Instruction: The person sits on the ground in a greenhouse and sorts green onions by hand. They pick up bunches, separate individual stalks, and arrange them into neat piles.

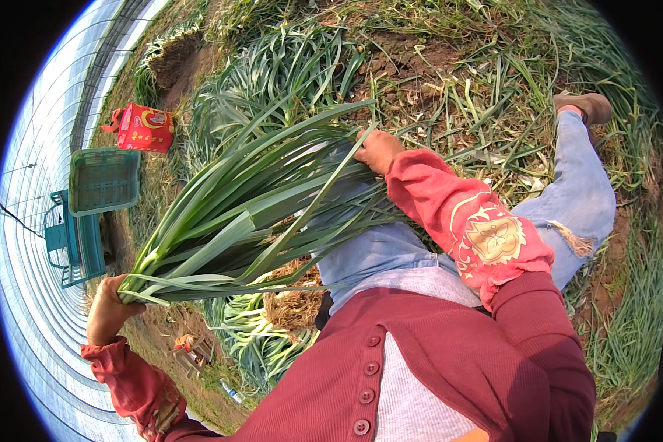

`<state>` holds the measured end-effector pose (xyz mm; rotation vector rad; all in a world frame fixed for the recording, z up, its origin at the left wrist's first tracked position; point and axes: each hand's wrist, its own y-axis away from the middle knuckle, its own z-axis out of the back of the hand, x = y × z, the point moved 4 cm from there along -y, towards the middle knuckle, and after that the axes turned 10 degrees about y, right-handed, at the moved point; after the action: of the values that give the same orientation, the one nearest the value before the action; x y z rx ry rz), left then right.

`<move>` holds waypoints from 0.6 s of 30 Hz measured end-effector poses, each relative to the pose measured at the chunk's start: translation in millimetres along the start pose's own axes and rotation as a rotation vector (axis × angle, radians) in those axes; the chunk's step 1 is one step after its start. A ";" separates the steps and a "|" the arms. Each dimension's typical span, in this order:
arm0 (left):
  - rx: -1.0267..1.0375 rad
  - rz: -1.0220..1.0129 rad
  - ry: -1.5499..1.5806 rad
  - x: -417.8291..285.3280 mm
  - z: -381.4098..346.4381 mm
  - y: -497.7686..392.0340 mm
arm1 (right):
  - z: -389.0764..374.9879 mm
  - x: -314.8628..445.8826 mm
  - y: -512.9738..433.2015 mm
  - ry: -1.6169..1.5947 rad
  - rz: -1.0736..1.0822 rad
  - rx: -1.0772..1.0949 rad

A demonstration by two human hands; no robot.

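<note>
My left hand (110, 309) is closed around the lower ends of a bunch of long, flat-leaved leek-like plants (215, 215). The leaves fan out across my lap toward the upper right. At their far tips is my right hand (380, 152), its fingers curled against the leaves. A single leaf passes close by its fingertips. Whether the right fingers grip a leaf is hidden. Below the bunch, more plants with pale stems (254, 331) lie on the ground, beside a mass of brown roots (295, 301).
Green plastic crates (105, 212) and a red bag bearing writing (146, 128) stand at the left. A leaf heap (276, 72) lies ahead, with scattered leaf trimmings (469, 116) to its right. A plastic bottle (232, 391) and a small wooden stool (196, 353) are at the lower left.
</note>
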<state>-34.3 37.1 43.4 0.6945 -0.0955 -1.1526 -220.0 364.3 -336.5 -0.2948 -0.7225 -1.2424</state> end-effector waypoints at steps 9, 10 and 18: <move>-0.007 -0.039 -0.021 7.5 1.4 0.8 | 14.0 -56.5 -13.1 -0.311 0.028 -0.194; -0.017 -0.039 -0.041 8.6 2.2 0.5 | 11.1 -47.0 -18.0 -0.269 0.159 -0.169; -0.016 -0.044 -0.067 -4.4 -0.6 2.5 | -9.1 -23.6 -33.2 0.044 0.141 -0.030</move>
<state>-33.9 41.7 45.5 0.6462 -0.1282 -1.2181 -251.2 366.2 -364.2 -0.3370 -0.6352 -1.1232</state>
